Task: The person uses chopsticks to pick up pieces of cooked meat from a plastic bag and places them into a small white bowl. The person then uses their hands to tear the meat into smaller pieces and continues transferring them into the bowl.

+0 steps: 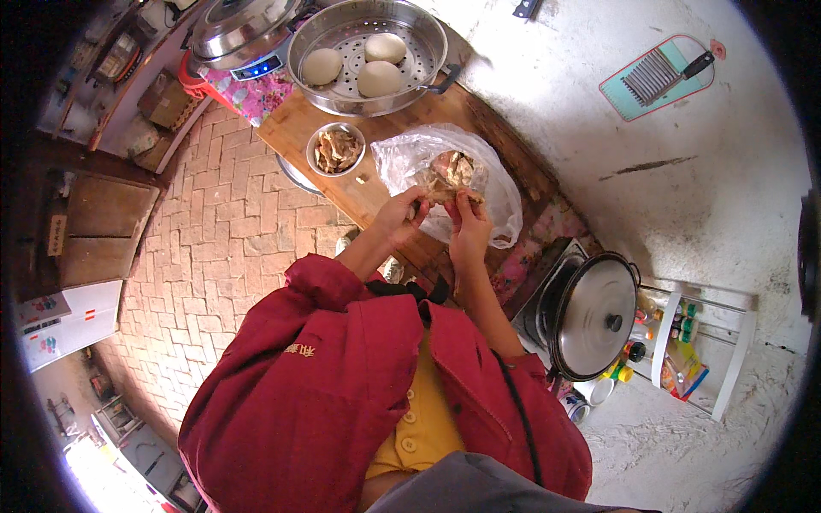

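My left hand (399, 217) and my right hand (470, 224) both grip a piece of brownish food (441, 195), which looks like cooked meat, between thumbs and fingers. They hold it over a clear plastic bag (410, 152) that lies spread on the wooden board (282, 131). Inside the bag is more pinkish-brown food (457, 167). Left of the bag stands a small metal bowl (312, 160) with torn brown pieces (338, 151) in it. A small pale scrap (362, 179) lies on the board between bowl and bag.
A steel steamer tray (308, 96) with three pale dough rounds (380, 78) stands at the back. Behind it to the left is a lidded electric pot (247, 38). A large lidded pan (596, 314) sits at right, beside a bottle rack (667, 340). A grater (654, 74) hangs on the wall.
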Available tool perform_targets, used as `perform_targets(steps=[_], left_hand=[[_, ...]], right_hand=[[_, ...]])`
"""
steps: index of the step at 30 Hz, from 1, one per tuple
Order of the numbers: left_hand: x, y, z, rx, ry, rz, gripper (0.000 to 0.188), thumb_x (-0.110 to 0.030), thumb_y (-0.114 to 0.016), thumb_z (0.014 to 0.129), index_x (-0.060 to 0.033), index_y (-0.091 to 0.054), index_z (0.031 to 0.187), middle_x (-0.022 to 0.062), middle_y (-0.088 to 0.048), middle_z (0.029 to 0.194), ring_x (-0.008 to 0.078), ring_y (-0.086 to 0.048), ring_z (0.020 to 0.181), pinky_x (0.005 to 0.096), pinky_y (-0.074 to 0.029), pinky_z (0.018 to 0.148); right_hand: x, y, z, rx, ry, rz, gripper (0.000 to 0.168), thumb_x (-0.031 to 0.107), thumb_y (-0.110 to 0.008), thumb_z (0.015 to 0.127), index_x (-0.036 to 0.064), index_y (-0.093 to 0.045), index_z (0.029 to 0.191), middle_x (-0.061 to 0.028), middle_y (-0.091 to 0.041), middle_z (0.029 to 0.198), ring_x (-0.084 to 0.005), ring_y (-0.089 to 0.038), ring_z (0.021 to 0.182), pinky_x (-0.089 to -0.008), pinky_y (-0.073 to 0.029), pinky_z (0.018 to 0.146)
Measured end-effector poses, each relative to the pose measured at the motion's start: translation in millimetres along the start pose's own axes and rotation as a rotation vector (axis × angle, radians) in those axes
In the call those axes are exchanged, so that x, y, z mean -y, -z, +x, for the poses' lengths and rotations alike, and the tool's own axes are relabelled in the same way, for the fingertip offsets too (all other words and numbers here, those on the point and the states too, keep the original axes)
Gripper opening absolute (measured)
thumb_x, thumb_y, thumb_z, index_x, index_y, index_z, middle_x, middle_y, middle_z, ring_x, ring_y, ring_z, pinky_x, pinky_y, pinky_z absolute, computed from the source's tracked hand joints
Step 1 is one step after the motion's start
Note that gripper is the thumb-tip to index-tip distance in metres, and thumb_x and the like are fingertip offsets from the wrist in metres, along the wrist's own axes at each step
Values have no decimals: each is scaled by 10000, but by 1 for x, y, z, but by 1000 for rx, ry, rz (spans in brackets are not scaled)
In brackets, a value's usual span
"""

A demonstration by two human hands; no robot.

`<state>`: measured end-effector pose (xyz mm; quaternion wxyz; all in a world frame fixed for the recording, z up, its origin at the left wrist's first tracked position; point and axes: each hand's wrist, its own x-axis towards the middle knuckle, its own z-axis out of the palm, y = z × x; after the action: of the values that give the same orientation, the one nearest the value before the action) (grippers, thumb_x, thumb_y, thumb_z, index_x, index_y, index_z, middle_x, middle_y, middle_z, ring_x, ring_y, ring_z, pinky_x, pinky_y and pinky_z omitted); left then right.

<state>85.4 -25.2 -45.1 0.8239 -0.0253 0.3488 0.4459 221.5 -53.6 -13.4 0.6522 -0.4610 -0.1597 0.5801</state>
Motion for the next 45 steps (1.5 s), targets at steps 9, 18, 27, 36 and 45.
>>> perform_targets(steps=[9,18,27,36,45], left_hand=[[-4,-11,-16,72,-457,463,92,-93,-618,826,-35,-581,887,8,-592,753,95,-562,613,203,-496,577],[-21,-18,-28,246,-1209,1445,254,-38,-655,748,-54,-595,994,98,-578,888,211,-592,660,288,-479,569],[-27,-17,-34,298,-1184,1490,241,-53,-645,768,-42,-594,1003,115,-582,831,238,-572,606,302,-472,552],[-16,-29,-39,19,-678,1009,156,-84,-617,820,13,-586,938,46,-626,761,47,-552,660,228,-459,561],[-15,-2,-17,78,-1109,1378,177,-97,-647,791,-32,-599,949,52,-603,838,123,-572,732,231,-460,608]], right_hand=[[7,14,28,166,-385,140,176,164,-570,892,42,-566,1018,-51,-599,979,-153,-599,857,-264,-522,770],[30,-1,18,380,-520,-43,170,174,-534,899,45,-573,1003,-66,-619,950,-175,-612,848,-306,-515,739],[6,9,28,346,-467,31,135,102,-521,873,-3,-581,930,-73,-620,897,-170,-611,798,-307,-529,738],[1,-14,13,225,-159,-101,154,40,-536,844,-37,-565,975,-95,-613,933,-184,-616,836,-325,-527,772],[8,-16,9,233,-207,-247,237,52,-594,808,-1,-537,1032,-83,-605,917,-166,-609,798,-283,-497,686]])
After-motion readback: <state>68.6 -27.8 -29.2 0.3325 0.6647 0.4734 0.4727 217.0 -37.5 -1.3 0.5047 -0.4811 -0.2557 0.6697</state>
